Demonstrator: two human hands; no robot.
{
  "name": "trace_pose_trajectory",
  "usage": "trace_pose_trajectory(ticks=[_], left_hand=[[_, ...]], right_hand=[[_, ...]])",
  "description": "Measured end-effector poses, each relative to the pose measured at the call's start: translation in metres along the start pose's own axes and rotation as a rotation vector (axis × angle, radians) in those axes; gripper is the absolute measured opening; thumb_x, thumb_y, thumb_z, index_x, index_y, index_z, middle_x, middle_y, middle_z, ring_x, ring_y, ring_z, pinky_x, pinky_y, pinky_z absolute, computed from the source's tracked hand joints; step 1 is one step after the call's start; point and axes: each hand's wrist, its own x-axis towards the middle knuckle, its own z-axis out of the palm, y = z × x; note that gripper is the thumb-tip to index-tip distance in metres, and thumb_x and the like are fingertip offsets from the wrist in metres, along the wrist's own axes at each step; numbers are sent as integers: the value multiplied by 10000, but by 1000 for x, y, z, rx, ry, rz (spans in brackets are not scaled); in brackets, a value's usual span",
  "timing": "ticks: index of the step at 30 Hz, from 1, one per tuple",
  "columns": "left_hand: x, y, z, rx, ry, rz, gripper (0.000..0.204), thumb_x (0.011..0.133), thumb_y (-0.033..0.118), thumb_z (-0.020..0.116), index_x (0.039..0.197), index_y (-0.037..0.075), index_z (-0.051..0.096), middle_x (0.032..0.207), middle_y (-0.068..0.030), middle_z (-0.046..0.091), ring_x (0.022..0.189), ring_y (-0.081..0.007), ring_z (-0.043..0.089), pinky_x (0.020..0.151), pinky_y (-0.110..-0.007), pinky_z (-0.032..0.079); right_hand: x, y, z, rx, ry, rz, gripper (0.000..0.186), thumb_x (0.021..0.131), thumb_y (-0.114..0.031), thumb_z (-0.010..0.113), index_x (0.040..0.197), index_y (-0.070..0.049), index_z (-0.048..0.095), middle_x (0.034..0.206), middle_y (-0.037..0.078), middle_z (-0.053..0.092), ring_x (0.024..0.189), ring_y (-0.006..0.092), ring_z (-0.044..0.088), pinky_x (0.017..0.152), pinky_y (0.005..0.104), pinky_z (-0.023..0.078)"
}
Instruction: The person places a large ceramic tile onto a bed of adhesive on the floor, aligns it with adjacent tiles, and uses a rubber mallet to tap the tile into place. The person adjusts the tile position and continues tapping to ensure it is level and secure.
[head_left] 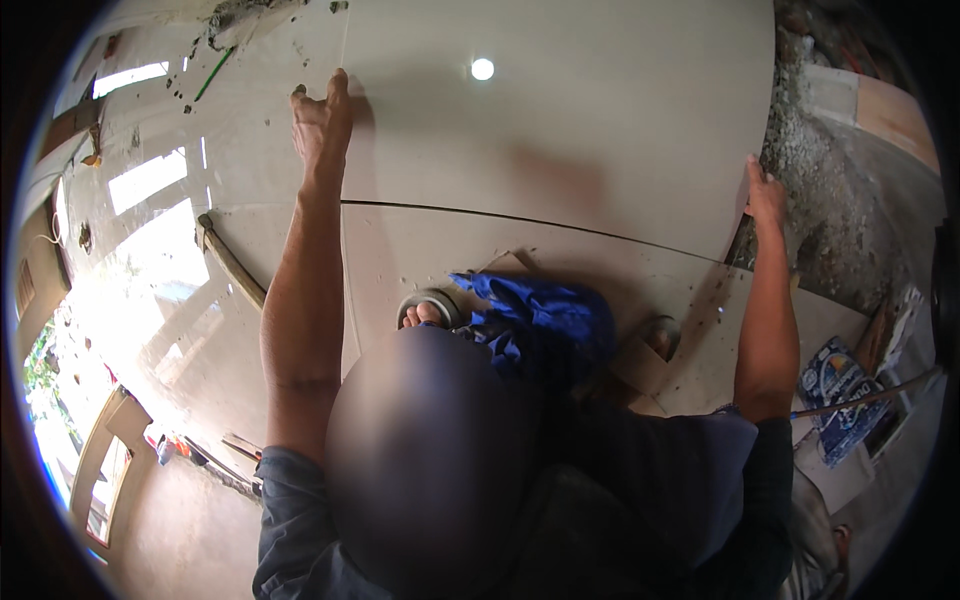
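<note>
A large, pale floor tile (620, 110) lies in front of me, with a dark gap along its near edge that widens toward the right. My left hand (322, 118) is at the tile's left edge, its thumb and a finger stretched apart. At the right edge, my right hand (766, 198) is closed on the tile's side, one finger pointing forward along it; its other fingertips are partly hidden. A hammer (230, 262) with a wooden handle lies beside my left forearm. Bunched blue cloth (545, 315) sits between my arms, next to a bare foot (425, 314).
Rough grey rubble and mortar (820, 190) border the tile on the right. A blue printed bag (840, 390) lies near my right elbow. Crumbs and a thin green strip (214, 75) are at the far left. A pale chair-like frame (110, 450) stands at the lower left.
</note>
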Motion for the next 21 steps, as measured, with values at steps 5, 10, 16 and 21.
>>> trace_pose_trajectory(ticks=[5, 10, 16, 21], left_hand=[[3, -4, -1, -39, -18, -61, 975, 813, 619, 546, 1425, -106, 321, 1229, -277, 599, 1247, -387, 514, 1039, -424, 396], [2, -9, -3, -92, -53, -58, 988, 803, 629, 546, 1420, -113, 334, 1195, -258, 619, 1208, -384, 539, 1025, -425, 403], [-2, -17, -8, -134, -69, 64, 929, 838, 579, 557, 1403, -129, 353, 1105, -251, 651, 1108, -370, 599, 971, -420, 436], [-21, -20, 3, -13, 119, 360, 762, 871, 514, 614, 1367, -37, 438, 1139, -182, 636, 1127, -311, 579, 1023, -474, 348]], right_hand=[[-2, 2, -1, -16, -31, -54, 931, 845, -690, 555, 1243, 151, 531, 847, 218, 662, 568, 251, 649, 554, 350, 546], [-7, 6, -3, -31, -25, -55, 907, 846, -693, 552, 1176, 152, 573, 797, 208, 655, 604, 268, 664, 615, 375, 545], [-2, 14, 3, -37, -27, 11, 924, 845, -691, 555, 1270, 129, 526, 1022, 265, 650, 840, 300, 681, 737, 391, 543], [-8, 6, 0, -132, -12, 11, 894, 864, -645, 564, 1361, 90, 460, 1291, 271, 566, 1203, 336, 565, 993, 429, 448]])
